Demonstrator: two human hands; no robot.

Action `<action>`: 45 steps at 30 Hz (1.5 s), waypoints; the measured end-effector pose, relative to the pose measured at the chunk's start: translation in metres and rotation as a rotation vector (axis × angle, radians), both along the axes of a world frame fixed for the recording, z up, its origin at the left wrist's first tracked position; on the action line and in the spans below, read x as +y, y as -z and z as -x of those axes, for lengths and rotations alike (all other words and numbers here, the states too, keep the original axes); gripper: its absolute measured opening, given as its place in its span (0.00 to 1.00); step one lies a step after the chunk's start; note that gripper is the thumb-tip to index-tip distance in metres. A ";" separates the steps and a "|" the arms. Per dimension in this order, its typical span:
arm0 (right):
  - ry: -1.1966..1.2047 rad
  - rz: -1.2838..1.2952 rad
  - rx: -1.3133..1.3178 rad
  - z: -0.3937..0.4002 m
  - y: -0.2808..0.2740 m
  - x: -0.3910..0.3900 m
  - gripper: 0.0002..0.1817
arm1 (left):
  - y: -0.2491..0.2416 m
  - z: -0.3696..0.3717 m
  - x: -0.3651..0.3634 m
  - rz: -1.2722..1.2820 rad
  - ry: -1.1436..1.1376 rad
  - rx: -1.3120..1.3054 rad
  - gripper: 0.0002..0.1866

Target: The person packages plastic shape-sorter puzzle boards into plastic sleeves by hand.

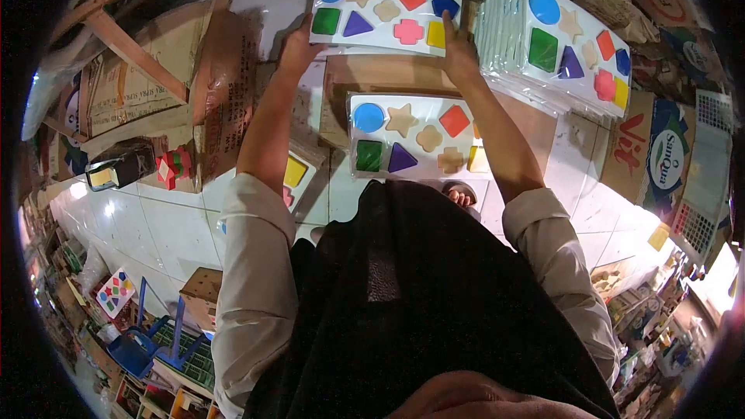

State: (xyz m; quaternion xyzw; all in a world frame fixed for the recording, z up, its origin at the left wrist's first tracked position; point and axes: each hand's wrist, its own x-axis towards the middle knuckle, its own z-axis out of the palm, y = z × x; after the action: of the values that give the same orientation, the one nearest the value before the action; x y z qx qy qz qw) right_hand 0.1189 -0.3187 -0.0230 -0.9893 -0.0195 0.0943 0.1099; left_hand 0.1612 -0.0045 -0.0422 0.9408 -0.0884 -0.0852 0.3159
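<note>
Tiled floor (163,225), left hand (297,45) and right hand (459,53) gripping shape board (386,13), board stack (559,46) beside, second board (411,140) below

White shape-sorter board (386,13), upper centre of the frame: flat, face up, held at both short ends. Wrapped in clear film. Carries a blue circle, green square, purple triangle, red diamond, pink cross, blue pentagon, yellow piece and two bare-wood shapes, all seated.
</note>
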 end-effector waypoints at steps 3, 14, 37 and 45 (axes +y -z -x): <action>0.086 0.073 -0.014 -0.006 0.009 -0.005 0.47 | 0.015 -0.012 -0.007 -0.069 0.070 -0.191 0.49; 0.116 0.156 -0.174 -0.024 0.026 -0.004 0.56 | 0.019 -0.004 -0.021 0.039 -0.139 -0.140 0.44; 0.132 -0.025 -0.051 -0.021 0.004 -0.004 0.60 | -0.007 -0.007 -0.022 -0.179 0.056 0.005 0.56; -0.090 -0.217 -0.039 0.113 -0.092 -0.045 0.31 | -0.046 0.137 -0.037 0.443 -0.049 0.007 0.34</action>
State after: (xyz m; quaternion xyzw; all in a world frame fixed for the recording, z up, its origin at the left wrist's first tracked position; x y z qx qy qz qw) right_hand 0.0063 -0.3638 0.0694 -0.9714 -0.0762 0.0773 0.2114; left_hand 0.0245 -0.0414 0.0039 0.8500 -0.0808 -0.0592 0.5171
